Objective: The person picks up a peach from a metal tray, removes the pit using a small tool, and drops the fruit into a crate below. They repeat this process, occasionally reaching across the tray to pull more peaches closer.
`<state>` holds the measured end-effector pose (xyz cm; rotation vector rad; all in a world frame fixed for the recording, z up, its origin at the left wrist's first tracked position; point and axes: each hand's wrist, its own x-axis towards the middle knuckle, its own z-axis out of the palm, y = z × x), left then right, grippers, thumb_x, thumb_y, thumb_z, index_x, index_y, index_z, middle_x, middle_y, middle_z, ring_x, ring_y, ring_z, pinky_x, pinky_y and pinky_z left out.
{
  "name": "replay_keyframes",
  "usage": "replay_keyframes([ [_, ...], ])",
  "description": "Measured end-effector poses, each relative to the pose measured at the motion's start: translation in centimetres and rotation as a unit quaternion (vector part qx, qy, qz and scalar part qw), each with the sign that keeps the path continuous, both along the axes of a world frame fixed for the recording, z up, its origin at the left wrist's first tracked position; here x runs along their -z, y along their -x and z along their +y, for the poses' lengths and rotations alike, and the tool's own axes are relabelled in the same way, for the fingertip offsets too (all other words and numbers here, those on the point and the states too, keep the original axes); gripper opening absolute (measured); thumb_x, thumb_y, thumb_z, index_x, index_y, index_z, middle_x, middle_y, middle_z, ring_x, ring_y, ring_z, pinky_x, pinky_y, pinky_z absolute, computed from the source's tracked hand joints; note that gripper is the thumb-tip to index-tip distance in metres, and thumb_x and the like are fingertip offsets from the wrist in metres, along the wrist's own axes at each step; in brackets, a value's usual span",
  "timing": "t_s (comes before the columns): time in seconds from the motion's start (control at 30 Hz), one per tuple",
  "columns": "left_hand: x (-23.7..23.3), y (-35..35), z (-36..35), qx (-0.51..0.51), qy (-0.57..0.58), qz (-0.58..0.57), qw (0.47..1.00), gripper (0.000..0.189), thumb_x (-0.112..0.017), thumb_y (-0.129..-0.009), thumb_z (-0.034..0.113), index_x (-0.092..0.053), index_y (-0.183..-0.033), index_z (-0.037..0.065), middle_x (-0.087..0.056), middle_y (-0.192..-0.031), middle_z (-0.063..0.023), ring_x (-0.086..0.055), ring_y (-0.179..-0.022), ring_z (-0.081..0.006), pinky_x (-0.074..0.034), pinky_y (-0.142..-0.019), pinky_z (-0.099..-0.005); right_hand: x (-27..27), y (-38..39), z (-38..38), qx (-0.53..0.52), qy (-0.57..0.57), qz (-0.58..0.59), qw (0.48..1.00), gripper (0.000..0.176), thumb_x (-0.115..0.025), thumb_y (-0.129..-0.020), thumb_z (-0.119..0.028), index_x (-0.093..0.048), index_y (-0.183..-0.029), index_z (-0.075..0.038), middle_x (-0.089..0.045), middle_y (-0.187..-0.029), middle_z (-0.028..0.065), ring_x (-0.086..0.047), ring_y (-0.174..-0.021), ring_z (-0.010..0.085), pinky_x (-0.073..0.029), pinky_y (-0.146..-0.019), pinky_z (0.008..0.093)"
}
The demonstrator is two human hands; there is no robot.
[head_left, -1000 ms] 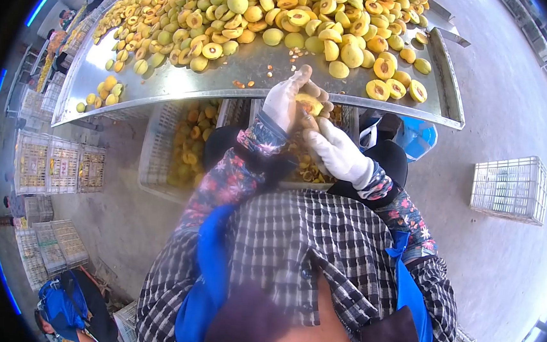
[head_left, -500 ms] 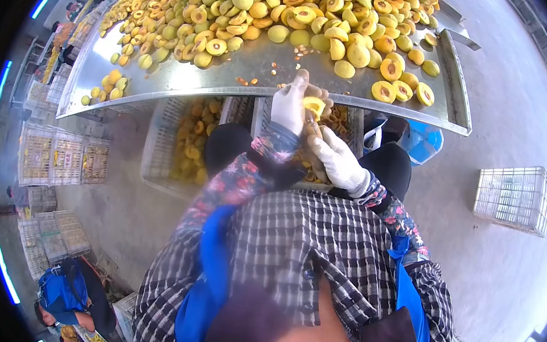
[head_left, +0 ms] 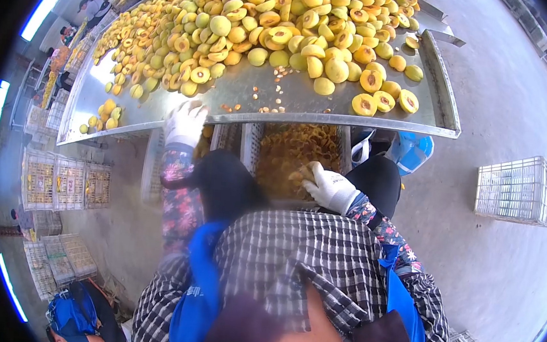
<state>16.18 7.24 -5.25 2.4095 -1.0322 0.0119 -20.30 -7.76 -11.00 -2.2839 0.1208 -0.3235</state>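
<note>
My left hand (head_left: 186,124), in a white glove and blurred, is at the front edge of the metal table (head_left: 239,118). Its fingers reach up over the rim, apart and with nothing visible in them. My right hand (head_left: 332,187), also gloved, hangs low over a crate (head_left: 251,150) of brownish-orange peels or scraps (head_left: 301,149). Its fingers are curled together, and I cannot tell what they hold. On the table lies a large heap of yellow apricot-like fruit (head_left: 220,25), whole and halved. Several loose pits (head_left: 278,89) are scattered near the edge.
Cut halves (head_left: 364,104) lie at the table's right front, and a small group of fruit (head_left: 107,116) at its left corner. A blue bag (head_left: 411,153) is under the right side. A white crate (head_left: 515,190) stands on the floor at right; stacked crates (head_left: 64,183) and other people are at left.
My left hand has moved left from the middle to the table edge, and the piece of fruit no longer shows in it. My right hand has dropped slightly. The view has shifted.
</note>
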Motion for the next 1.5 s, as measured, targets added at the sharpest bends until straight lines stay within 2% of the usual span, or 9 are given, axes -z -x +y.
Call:
replay_keyframes([
  [0.07, 1.3, -0.4, -3.3, 0.169, 0.035, -0.14, 0.975, 0.034, -0.068, -0.086, 0.026, -0.066, -0.115, 0.008, -0.066, -0.109, -0.0148, -0.063, -0.099, -0.0288, -0.05, -0.087, -0.0392, -1.6, -0.2, 0.0, 0.007, 0.015, 0.043, 0.999, 0.032, -0.056, -0.094, -0.022, -0.044, -0.108, 0.003, -0.063, -0.087, 0.0287, -0.063, -0.084, 0.0451, -0.05, -0.071, 0.049],
  [0.17, -3.5, 8.3, -12.0, 0.231, 0.082, 0.199, 0.949, 0.03, -0.065, -0.088, 0.02, -0.065, -0.116, 0.008, -0.067, -0.103, -0.0146, -0.064, -0.099, -0.0293, -0.051, -0.086, -0.0388, -3.0, -0.2, 0.2, 0.003, 0.026, 0.067, 0.997, 0.035, -0.057, -0.093, -0.026, -0.044, -0.108, 0.003, -0.063, -0.079, 0.029, -0.062, -0.08, 0.046, -0.049, -0.069, 0.0507],
  [0.27, -0.3, 10.6, -19.3, 0.378, -0.04, -0.044, 0.924, 0.046, -0.064, -0.087, 0.025, -0.054, -0.13, 0.011, -0.055, -0.128, -0.018, -0.061, -0.107, -0.0326, -0.048, -0.095, -0.0422, -2.5, 0.3, 0.7, 0.019, 0.018, 0.074, 0.997, 0.029, -0.058, -0.089, -0.023, -0.049, -0.104, 0.001, -0.059, -0.082, 0.025, -0.062, -0.079, 0.0401, -0.05, -0.067, 0.0458],
  [0.43, -1.1, 13.9, -23.6, 0.342, -0.243, -0.024, 0.907, 0.039, -0.057, -0.086, 0.018, -0.055, -0.125, 0.012, -0.052, -0.128, -0.0183, -0.054, -0.119, -0.0339, -0.044, -0.1, -0.0443, -0.6, 1.3, -0.1, -0.032, 0.306, -0.036, 0.951, 0.023, -0.057, -0.083, -0.014, -0.061, -0.102, -0.002, -0.056, -0.096, 0.0166, -0.061, -0.093, 0.029, -0.05, -0.073, 0.0363],
  [0.57, 1.1, 12.1, -24.0, 0.388, -0.213, -0.061, 0.894, 0.035, -0.058, -0.087, 0.019, -0.058, -0.121, 0.01, -0.058, -0.122, -0.0169, -0.059, -0.111, -0.0344, -0.048, -0.094, -0.0438, -3.7, 1.3, 0.7, -0.017, 0.13, 0.137, 0.982, 0.022, -0.054, -0.087, -0.013, -0.061, -0.104, -0.002, -0.055, -0.097, 0.0158, -0.06, -0.095, 0.0288, -0.049, -0.077, 0.0343],
  [0.7, -1.5, 10.4, -21.2, 0.281, -0.054, 0.236, 0.929, 0.03, -0.065, -0.089, 0.025, -0.063, -0.114, 0.01, -0.069, -0.101, -0.0108, -0.064, -0.101, -0.0249, -0.05, -0.09, -0.0352, -4.8, 1.2, 0.8, 0.088, -0.032, 0.034, 0.995, 0.022, -0.056, -0.093, -0.017, -0.055, -0.108, -0.001, -0.064, -0.1, 0.0173, -0.065, -0.088, 0.0316, -0.053, -0.072, 0.0386],
  [0.8, -3.3, 9.9, -16.4, 0.119, 0.214, 0.679, 0.692, 0.038, -0.05, -0.098, 0.045, -0.063, -0.112, 0.011, -0.069, -0.089, -0.0076, -0.065, -0.069, -0.0175, -0.051, -0.055, -0.0276, -6.6, 0.6, 0.4, 0.18, -0.026, 0.024, 0.983, 0.024, -0.059, -0.091, -0.016, -0.053, -0.111, -0.004, -0.066, -0.098, 0.0176, -0.066, -0.086, 0.0338, -0.054, -0.072, 0.0401],
  [1.07, -5.0, 15.4, -9.3, 0.122, 0.345, 0.676, 0.639, 0.048, -0.041, -0.101, 0.047, -0.06, -0.113, 0.004, -0.067, -0.093, -0.012, -0.065, -0.078, -0.0176, -0.053, -0.062, -0.0269, -11.7, -4.7, 1.0, 0.23, 0.074, -0.13, 0.962, 0.031, -0.061, -0.09, -0.012, -0.051, -0.118, -0.002, -0.066, -0.088, 0.0183, -0.067, -0.078, 0.0366, -0.054, -0.068, 0.0405],
  [1.5, -3.4, 15.1, -8.5, 0.169, 0.288, 0.574, 0.747, 0.062, -0.035, -0.101, 0.055, -0.061, -0.101, -0.001, -0.064, -0.089, -0.0111, -0.064, -0.078, -0.017, -0.053, -0.07, -0.0262, -9.1, -4.8, 1.4, 0.171, 0.15, -0.112, 0.967, 0.029, -0.062, -0.09, -0.014, -0.048, -0.112, -0.001, -0.063, -0.074, 0.0145, -0.065, -0.064, 0.0311, -0.051, -0.056, 0.0385],
])
